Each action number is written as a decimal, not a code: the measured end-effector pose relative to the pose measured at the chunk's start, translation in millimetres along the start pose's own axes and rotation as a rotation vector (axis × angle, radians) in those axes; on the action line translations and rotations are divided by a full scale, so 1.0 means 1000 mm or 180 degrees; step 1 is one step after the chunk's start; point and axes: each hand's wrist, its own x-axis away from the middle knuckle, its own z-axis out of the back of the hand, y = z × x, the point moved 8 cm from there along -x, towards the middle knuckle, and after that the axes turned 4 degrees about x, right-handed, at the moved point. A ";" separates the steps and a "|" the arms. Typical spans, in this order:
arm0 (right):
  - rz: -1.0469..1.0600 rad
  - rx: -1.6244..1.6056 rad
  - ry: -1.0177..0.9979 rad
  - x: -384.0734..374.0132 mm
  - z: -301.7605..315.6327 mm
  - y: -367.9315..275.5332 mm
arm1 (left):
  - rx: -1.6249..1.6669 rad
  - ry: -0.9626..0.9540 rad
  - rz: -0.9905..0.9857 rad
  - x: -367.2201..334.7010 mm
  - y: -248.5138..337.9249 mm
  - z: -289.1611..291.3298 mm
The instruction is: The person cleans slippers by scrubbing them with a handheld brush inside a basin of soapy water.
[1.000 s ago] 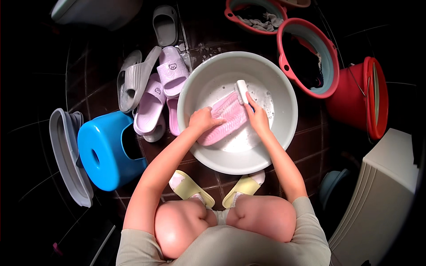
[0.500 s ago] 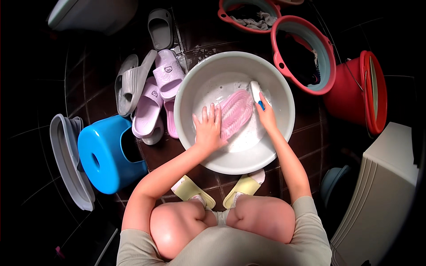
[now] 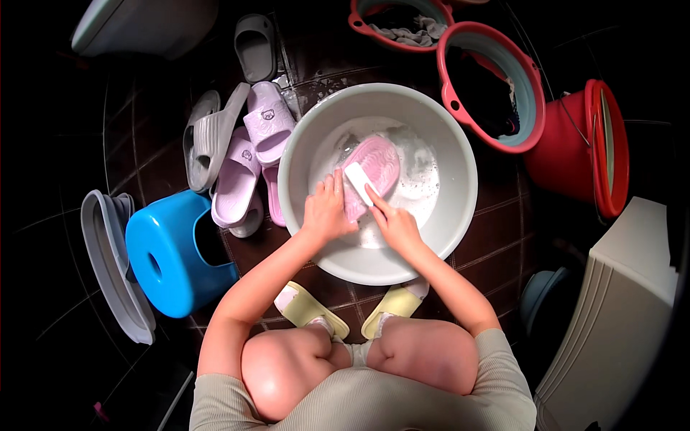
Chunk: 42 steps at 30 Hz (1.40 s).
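A pink slipper (image 3: 379, 159) lies sole up in soapy water inside a large pale grey basin (image 3: 460, 230). My left hand (image 3: 329, 212) holds its left side and near end, fingers along the edge. My right hand (image 3: 397, 228) grips a white brush (image 3: 357, 182), which rests on the sole close to my left fingers. The bristles are hidden under the brush's white back. Part of the slipper's near end is covered by my left hand and the brush.
Lilac slippers (image 3: 239, 183) and grey slippers (image 3: 214, 140) lie left of the basin, beyond a blue stool (image 3: 162, 251). Pink-rimmed tubs (image 3: 447, 90) holding cloth and a red bucket (image 3: 557, 154) stand at the right. My feet in yellow slippers (image 3: 305, 310) are before the basin.
My right hand has brought the brush from the slipper's right side leftward and nearer, onto the sole. My left hand has shifted slightly left, and the slipper has turned a little.
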 end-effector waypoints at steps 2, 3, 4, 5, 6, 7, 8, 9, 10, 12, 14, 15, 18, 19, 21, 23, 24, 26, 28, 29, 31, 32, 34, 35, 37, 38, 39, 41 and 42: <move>0.0077 0.0114 0.0163 -0.028 0.011 0.007 | 0.0132 -0.0195 0.0174 -0.007 -0.002 -0.001; -0.0346 -0.0022 0.0387 -0.041 0.022 0.020 | 0.0139 -0.0170 0.0095 -0.009 0.002 0.001; -0.0768 -0.0157 0.0612 -0.044 0.031 0.032 | 0.0146 -0.0144 0.0016 -0.009 0.007 0.003; -0.0786 -0.0092 0.0530 -0.045 0.027 0.033 | 0.0137 -0.0131 0.0028 -0.010 0.005 0.002; -0.0769 -0.0106 0.0527 -0.039 0.022 0.027 | 0.0137 -0.0175 0.0072 -0.008 -0.001 0.001; -0.0387 -0.0144 0.0285 -0.030 0.011 0.012 | 0.0137 -0.0219 0.0115 -0.006 -0.007 -0.001; -0.0020 -0.0175 0.0045 -0.020 0.002 -0.004 | 0.0130 -0.0223 0.0117 -0.004 -0.010 0.000; 0.0043 -0.0138 -0.0163 -0.014 -0.003 -0.012 | 0.0164 -0.0133 0.0095 -0.003 -0.013 0.003; 0.0046 -0.0147 -0.0168 -0.021 -0.003 -0.011 | 0.0198 -0.0044 0.0076 -0.001 -0.016 0.005; -0.0226 -0.0125 0.0112 -0.047 0.021 0.013 | 0.0240 0.0018 -0.0020 -0.006 -0.008 0.009; -0.0218 -0.0237 0.0646 -0.062 0.033 0.033 | 0.0288 0.0074 -0.0128 -0.012 0.002 0.007; -0.0317 -0.0328 0.0720 -0.063 0.033 0.034 | 0.0260 0.0058 -0.0119 -0.012 0.001 0.005; -0.0469 -0.0630 -0.0072 -0.040 0.007 -0.008 | 0.0176 -0.0021 0.0046 -0.003 -0.015 0.006; -0.0170 -0.0606 -0.0035 -0.023 0.000 -0.016 | 0.0213 -0.0067 0.0095 -0.005 -0.014 0.005; 0.0085 -0.0490 -0.0022 -0.010 0.000 -0.028 | 0.0229 -0.0017 0.0060 -0.004 -0.014 0.004; -0.0169 -0.0382 0.0064 -0.029 0.013 -0.006 | 0.0261 0.0037 0.0015 -0.006 -0.007 0.003; -0.0427 -0.0280 0.0156 -0.042 0.021 0.010 | 0.0290 0.0024 -0.0017 -0.009 -0.003 0.004; -0.0596 -0.0322 0.0294 -0.051 0.026 0.018 | 0.0312 0.0021 -0.0039 -0.011 -0.002 0.004; -0.0497 -0.0203 0.0425 -0.043 0.024 0.007 | 0.0206 0.0063 -0.0005 -0.008 -0.008 0.001; -0.0412 -0.0211 0.0064 -0.028 0.015 -0.006 | 0.0192 0.0065 0.0007 -0.006 -0.012 0.002; 0.0026 -0.0144 -0.0100 -0.002 -0.006 -0.006 | 0.0200 0.0014 0.0048 -0.004 -0.014 0.000; 0.0107 -0.0047 -0.0244 0.006 -0.007 -0.007 | 0.0205 0.0017 0.0051 -0.004 -0.015 0.000; -0.0266 0.0060 -0.0276 -0.013 0.016 0.011 | 0.0198 0.0119 -0.0045 -0.003 -0.010 0.000; -0.0567 -0.0017 -0.0137 -0.026 0.029 0.024 | 0.0218 0.0125 -0.0061 -0.004 -0.006 -0.001; -0.0701 -0.0188 0.0174 -0.036 0.032 0.035 | 0.0163 0.0198 -0.0169 -0.007 0.002 -0.001; -0.0824 -0.0396 0.0469 -0.037 0.033 0.038 | 0.0167 0.0201 -0.0166 -0.007 0.001 0.000; -0.0725 -0.0362 0.0283 -0.029 0.019 0.020 | 0.0183 0.0099 -0.0068 -0.005 -0.006 -0.001; -0.0082 -0.0387 0.0010 -0.001 -0.014 -0.009 | 0.0192 0.0000 0.0050 -0.002 -0.014 0.000; 0.0279 -0.0333 -0.0028 0.009 -0.022 -0.021 | 0.0183 -0.0086 0.0071 -0.001 -0.014 0.000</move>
